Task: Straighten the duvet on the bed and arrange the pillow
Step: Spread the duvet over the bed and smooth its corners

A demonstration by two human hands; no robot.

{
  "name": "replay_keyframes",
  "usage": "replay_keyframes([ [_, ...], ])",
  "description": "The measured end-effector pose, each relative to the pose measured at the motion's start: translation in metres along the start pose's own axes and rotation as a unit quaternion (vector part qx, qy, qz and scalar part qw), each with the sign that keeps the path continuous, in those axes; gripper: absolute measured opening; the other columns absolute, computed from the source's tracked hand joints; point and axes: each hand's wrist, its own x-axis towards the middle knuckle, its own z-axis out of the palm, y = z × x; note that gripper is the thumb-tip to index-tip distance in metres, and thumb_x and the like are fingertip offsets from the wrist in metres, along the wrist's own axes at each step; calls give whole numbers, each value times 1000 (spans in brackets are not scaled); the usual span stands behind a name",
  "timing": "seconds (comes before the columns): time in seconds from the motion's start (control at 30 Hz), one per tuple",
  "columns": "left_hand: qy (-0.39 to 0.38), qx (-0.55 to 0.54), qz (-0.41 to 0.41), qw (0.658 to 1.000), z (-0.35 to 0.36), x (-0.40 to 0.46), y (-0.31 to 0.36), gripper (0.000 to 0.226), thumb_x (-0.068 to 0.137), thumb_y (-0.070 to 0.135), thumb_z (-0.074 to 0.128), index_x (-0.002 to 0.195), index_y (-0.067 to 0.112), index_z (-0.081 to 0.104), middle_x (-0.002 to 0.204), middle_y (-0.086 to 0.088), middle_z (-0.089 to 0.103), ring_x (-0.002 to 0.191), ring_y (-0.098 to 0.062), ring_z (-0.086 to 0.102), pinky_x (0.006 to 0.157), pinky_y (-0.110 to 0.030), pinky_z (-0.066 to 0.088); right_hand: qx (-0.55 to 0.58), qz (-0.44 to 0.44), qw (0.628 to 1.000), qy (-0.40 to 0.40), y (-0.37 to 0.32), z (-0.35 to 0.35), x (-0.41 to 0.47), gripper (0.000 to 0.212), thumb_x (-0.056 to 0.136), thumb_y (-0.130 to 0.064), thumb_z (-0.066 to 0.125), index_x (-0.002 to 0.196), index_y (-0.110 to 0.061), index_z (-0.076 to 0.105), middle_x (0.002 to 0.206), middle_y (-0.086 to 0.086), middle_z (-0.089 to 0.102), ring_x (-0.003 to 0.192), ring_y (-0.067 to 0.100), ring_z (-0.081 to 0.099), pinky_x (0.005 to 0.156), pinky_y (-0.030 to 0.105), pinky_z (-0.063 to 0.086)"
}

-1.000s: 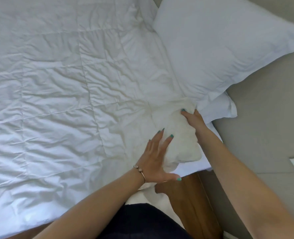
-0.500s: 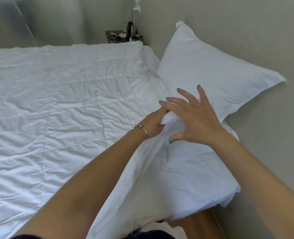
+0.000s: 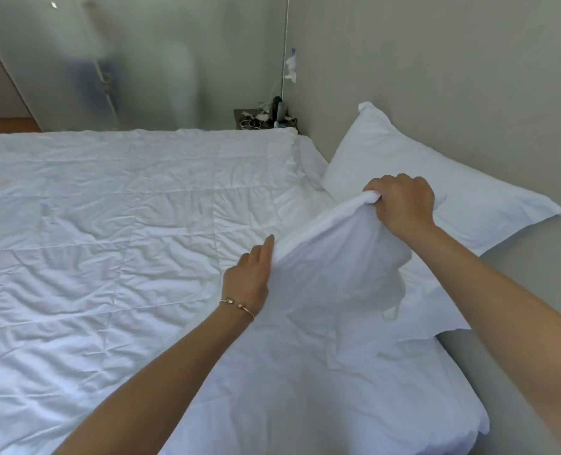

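Nearest, the left hand [image 3: 248,280] lies with fingers straight against the raised fold of the duvet [image 3: 115,244]; the right hand [image 3: 402,201] clamps its bunched corner, lifted — straightening is under way. Next, probably: pull taut and lay flat below the pillow [image 3: 414,178] by the wall [image 3: 453,70].

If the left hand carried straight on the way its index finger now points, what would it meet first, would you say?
Probably the raised fold of the duvet that the right hand grips: the left hand points up along its edge, seemingly touching it already. Beyond lies the pillow, though depth is unclear.
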Motion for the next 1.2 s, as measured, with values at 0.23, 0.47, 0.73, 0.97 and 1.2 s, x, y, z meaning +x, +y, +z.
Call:
replay_keyframes([
  [0.23, -33, -1, 110, 993, -38, 54, -40, 66, 52, -15, 68, 110, 18, 59, 81, -5, 63, 52, -25, 62, 39, -25, 28, 41, -197, 977, -67, -88, 27, -32, 88, 60, -71, 70, 138, -37, 45, 148, -3, 42, 141, 27, 29, 115, 51, -2],
  [0.47, 21, 29, 161, 986, -27, 53, -74, 92, 49, -5, 79, 129, 26, 46, 91, 7, 65, 60, -16, 59, 41, -21, 30, 80, 11, 995, -65, -110, 44, -28, 23, 88, -18, 56, 110, -26, 56, 92, -2, 58, 104, 24, 55, 117, 54, 1],
  [0.73, -18, 67, -124, 990, -7, -39, -206, 71, 51, -12, 74, 117, 13, 63, 81, -5, 65, 64, -30, 59, 64, -40, 46, -1, 83, 996, -32, -120, 44, 4, 28, 81, -16, 66, 109, -17, 59, 91, 11, 57, 88, 33, 53, 79, 41, 34],
  [0.97, -51, -42, -155, 986, -29, 11, -293, 67, 57, -18, 64, 118, 8, 59, 83, -11, 59, 56, -30, 55, 46, -26, 35, -19, 8, 999, -36, -159, 69, 42, 53, 68, -35, 56, 116, -15, 45, 98, 14, 50, 86, 34, 48, 78, 46, 35],
  [1.2, -73, 0, 34, 997, -28, 59, -342, 71, 83, 82, 21, 118, 31, 56, 85, 7, 60, 44, -18, 58, 37, -22, 40, -107, -53, 992, -32, -149, 86, 75, 58, 49, -25, 74, 105, -17, 61, 96, 13, 54, 75, 32, 49, 70, 42, 34],
])
